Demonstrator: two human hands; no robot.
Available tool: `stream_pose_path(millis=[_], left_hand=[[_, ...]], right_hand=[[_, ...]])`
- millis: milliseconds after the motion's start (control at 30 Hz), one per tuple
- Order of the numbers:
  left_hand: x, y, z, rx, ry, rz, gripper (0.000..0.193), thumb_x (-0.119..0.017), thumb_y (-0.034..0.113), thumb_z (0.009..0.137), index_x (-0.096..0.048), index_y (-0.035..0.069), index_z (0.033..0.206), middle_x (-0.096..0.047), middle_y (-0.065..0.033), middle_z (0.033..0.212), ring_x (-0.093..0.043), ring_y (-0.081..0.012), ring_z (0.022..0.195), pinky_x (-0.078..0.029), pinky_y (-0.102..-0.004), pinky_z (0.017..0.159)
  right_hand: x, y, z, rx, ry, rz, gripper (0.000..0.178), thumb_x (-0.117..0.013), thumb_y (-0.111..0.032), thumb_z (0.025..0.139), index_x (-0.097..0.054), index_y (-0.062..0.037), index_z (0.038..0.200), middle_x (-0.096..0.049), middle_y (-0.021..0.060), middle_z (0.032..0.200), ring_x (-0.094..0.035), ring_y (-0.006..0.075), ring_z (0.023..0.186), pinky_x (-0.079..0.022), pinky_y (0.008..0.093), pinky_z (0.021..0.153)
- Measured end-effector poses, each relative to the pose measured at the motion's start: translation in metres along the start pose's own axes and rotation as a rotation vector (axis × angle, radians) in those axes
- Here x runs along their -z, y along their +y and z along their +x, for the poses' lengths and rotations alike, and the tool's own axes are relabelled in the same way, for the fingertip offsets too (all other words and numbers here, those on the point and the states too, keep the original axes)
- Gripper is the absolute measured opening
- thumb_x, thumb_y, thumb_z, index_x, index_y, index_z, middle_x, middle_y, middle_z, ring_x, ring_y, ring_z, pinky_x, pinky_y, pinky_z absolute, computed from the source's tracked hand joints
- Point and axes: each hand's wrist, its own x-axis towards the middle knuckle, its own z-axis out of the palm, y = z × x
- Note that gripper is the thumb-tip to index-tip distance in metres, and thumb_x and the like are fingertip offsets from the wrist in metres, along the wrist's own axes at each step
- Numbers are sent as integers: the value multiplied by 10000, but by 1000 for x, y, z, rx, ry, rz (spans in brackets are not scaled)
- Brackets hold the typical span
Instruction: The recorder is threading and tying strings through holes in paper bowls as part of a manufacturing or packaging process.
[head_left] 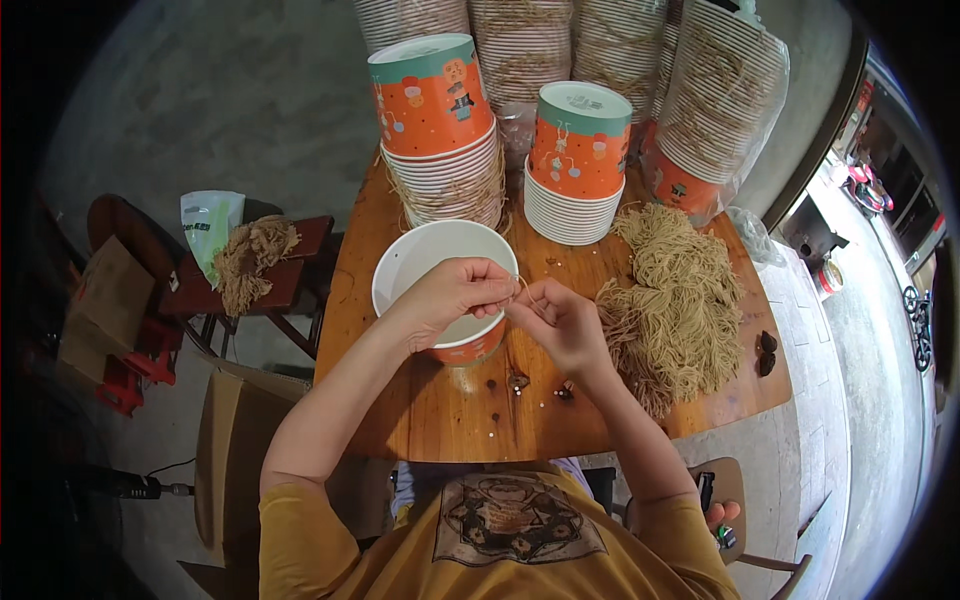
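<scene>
A white-lined paper bucket (398,258) with an orange outer wall stands upright on the wooden table in front of me. At its right rim, my left hand (455,300) pinches a thin tan cord (521,284) between thumb and fingers. My right hand (562,325) is closed on the same cord just to the right, its fingertips almost meeting those of the left. Part of the cord is hidden by the fingers. To the right of my right hand lies a big loose heap of tan cords (690,300).
Behind the bucket, upside-down orange-and-green buckets form a left stack (440,110) with cords and a right stack (578,150). Bagged bucket stacks (725,90) line the back. Small dark objects (767,352) sit near the table's right edge. A side bench (300,255) holds more cord.
</scene>
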Motion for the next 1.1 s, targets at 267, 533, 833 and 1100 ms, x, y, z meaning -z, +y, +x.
stream_pose_path(millis=[267,533,833,1100], left_hand=[[-5,3,-2,-9,-7,-7,140,-579,121,904,-609,-2,965,-565,6,831,-491,-49,715,-406,-178,625],[-4,3,-2,-31,-19,3,124,-571,108,902,-607,6,963,-556,12,814,-490,-51,714,-401,-181,623],[-1,-6,-1,-95,-66,31,119,-586,117,882,-583,19,949,-544,4,800,-492,-62,708,-420,-203,639],[3,-4,-4,-150,19,119,99,-562,93,900,-567,30,976,-556,-1,856,-501,-62,758,-434,-215,707]], right_hand=[[-1,18,1,-71,1,304,101,-616,-92,882,-569,-5,900,-569,-30,774,-487,21,718,-413,186,658],[-7,15,-4,-72,6,266,80,-586,-96,898,-556,-24,879,-529,-53,780,-470,19,721,-398,179,675],[-2,2,7,-169,5,385,130,-539,-137,937,-550,-28,866,-530,-48,757,-463,16,690,-385,180,624],[-3,14,10,33,25,236,152,-532,-153,947,-588,-16,910,-538,-47,735,-462,25,651,-390,185,582]])
